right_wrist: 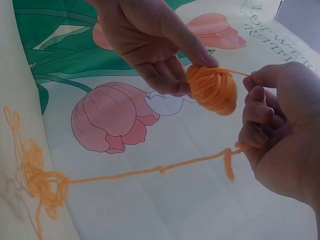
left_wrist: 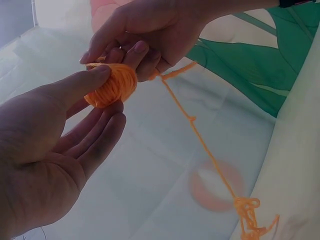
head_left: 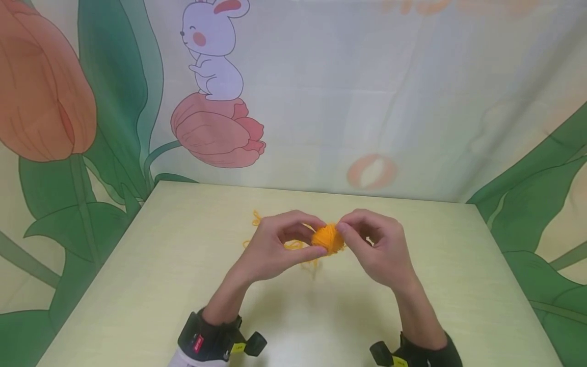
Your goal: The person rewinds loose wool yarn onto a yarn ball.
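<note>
A small ball of orange yarn [head_left: 328, 239] is held above the table between the thumb and fingers of my left hand [head_left: 279, 244]. My right hand [head_left: 380, 244] is close at its right side and pinches the yarn strand [right_wrist: 239, 73] that runs off the ball, as the right wrist view shows. From under the curled fingers of my right hand the yarn [left_wrist: 192, 120] hangs down to a loose tangle of yarn [right_wrist: 42, 180] on the table. A short stub of yarn [right_wrist: 228, 165] sticks out near the right hand's lower fingers.
The pale table [head_left: 137, 285] lies under both hands. Loops of the same yarn [head_left: 257, 219] lie on it behind the left hand. A printed cloth [head_left: 321, 92] with tulips and a rabbit hangs along the table's back edge. Each wrist wears a black camera strap [head_left: 211, 336].
</note>
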`<state>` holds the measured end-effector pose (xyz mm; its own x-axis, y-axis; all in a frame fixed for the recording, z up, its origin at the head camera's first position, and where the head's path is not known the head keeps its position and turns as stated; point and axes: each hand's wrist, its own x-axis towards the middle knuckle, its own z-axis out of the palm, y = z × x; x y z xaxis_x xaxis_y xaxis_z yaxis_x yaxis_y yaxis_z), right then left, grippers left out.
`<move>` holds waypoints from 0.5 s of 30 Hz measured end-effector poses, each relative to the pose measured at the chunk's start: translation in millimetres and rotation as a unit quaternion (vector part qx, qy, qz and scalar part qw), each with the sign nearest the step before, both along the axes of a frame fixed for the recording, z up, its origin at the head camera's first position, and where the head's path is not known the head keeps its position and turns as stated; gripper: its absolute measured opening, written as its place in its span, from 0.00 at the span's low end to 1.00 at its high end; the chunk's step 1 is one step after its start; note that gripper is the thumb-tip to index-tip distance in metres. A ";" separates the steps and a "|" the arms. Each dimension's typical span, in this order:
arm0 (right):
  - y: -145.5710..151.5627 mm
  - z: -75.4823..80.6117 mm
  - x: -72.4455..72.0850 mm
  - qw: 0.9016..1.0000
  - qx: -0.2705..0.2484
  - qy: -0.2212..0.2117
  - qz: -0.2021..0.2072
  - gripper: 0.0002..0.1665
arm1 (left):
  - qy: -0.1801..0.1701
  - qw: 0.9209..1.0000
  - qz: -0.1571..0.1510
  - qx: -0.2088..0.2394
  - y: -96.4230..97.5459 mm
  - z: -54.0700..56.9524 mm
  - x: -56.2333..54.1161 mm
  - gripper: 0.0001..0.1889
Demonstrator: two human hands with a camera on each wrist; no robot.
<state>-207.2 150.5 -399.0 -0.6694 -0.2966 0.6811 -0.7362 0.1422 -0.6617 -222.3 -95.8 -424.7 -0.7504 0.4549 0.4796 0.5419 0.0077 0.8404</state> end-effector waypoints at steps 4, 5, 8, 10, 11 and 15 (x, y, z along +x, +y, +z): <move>0.7 -0.5 -1.6 1.000 -0.001 -0.002 0.003 0.12 | -0.002 0.999 -0.038 -0.001 -0.2 0.2 0.5 0.22; 1.0 -1.0 -2.1 1.000 -0.002 -0.004 0.003 0.12 | -0.002 0.999 -0.044 -0.001 -0.3 0.6 0.8 0.22; 1.8 -2.4 -4.1 1.000 -0.002 -0.014 0.010 0.12 | -0.004 0.998 -0.062 0.005 -0.6 1.9 1.7 0.22; 2.4 -3.6 -5.5 1.000 -0.003 -0.024 0.014 0.09 | -0.006 0.997 -0.072 0.010 -0.8 3.3 2.8 0.22; 2.7 -4.3 -6.3 0.999 -0.004 -0.029 0.016 0.08 | -0.007 0.997 -0.077 0.012 -0.9 3.7 3.1 0.23; 3.7 -8.3 -10.3 0.999 -0.004 -0.051 0.017 0.02 | -0.012 0.995 -0.094 0.023 -1.2 5.8 4.2 0.23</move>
<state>-217.5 154.2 -407.3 -0.7253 -0.3157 0.6117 -0.6686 0.1118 -0.7351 -218.1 -97.0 -418.9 -0.6661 0.5657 0.4860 0.5099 -0.1301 0.8503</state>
